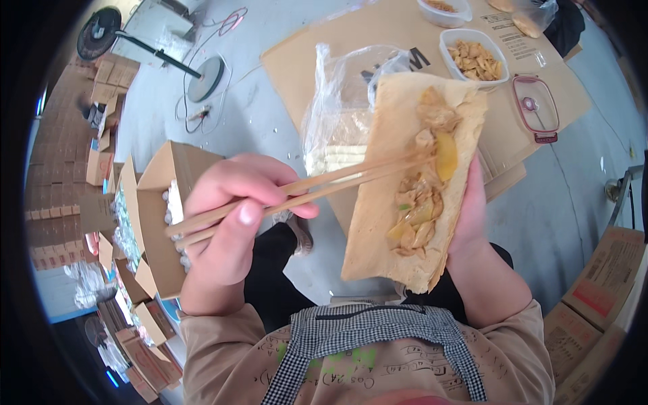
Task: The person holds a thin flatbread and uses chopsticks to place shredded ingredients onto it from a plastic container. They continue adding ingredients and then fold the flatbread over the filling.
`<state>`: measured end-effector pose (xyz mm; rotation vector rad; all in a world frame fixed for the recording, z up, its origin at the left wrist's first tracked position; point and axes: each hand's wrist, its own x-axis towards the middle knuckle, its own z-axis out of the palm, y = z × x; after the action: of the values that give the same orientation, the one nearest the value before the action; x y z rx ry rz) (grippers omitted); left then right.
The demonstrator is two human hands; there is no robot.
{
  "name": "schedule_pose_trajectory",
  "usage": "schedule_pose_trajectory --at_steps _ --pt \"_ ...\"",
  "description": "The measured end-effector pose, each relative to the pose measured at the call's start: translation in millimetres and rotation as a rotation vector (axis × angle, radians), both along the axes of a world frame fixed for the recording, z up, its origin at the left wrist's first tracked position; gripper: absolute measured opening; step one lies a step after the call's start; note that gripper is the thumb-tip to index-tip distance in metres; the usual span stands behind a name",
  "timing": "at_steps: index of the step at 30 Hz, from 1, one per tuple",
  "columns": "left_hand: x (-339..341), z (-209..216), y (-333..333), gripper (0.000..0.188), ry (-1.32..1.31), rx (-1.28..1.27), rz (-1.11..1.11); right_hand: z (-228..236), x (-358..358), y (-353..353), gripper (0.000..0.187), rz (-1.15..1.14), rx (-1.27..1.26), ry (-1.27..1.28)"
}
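My left hand (pixel 236 209) is closed around a pair of wooden chopsticks (pixel 324 183), which slant up to the right. Their tips touch the filling (pixel 422 202), a line of light brown slices with yellow pieces and a bit of green. It lies lengthwise on a flatbread (pixel 378 196), a pale tan sheet opened out and tilted toward me. My right hand (pixel 470 209) grips this bread along its right edge from beneath, with most fingers hidden behind it. Beyond the bread, a clear plastic bag (pixel 337 128) holds more pale flat pieces.
Flattened cardboard (pixel 290 74) carries a plastic tub of sliced food (pixel 476 59), a second tub (pixel 444 10) and a red-rimmed lid (pixel 536 104). Left stands an open carton (pixel 158 223); a fan (pixel 206 77) is farther off. Stacked boxes (pixel 601 277) sit at right.
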<state>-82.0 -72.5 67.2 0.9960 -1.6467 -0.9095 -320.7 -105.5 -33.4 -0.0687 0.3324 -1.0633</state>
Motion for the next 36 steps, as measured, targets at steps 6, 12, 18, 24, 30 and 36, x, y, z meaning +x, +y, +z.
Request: schedule_pose_trajectory --at_steps 6,12,18,24,30,36 --pt "21 -4 -20 0.023 0.294 0.139 -0.124 -14 2 -1 0.063 0.012 0.053 -0.086" --pt "13 -40 -98 0.022 0.729 0.325 0.077 -2 -2 -1 0.063 -0.038 0.100 -0.191" --pt "-82 -68 -219 0.019 0.292 0.359 0.103 10 -6 -1 0.059 -0.015 0.116 -0.394" --pt "-152 -106 -276 0.017 -0.003 0.405 0.020 8 -21 -10 0.058 -0.035 0.146 -0.415" --pt "-167 -117 -287 0.017 -0.034 0.392 0.030 4 -28 -18 0.055 -0.072 0.151 -0.447" --pt "-167 -113 -292 0.021 -0.068 0.296 0.025 5 -26 -18 0.055 -0.063 0.131 -0.463"
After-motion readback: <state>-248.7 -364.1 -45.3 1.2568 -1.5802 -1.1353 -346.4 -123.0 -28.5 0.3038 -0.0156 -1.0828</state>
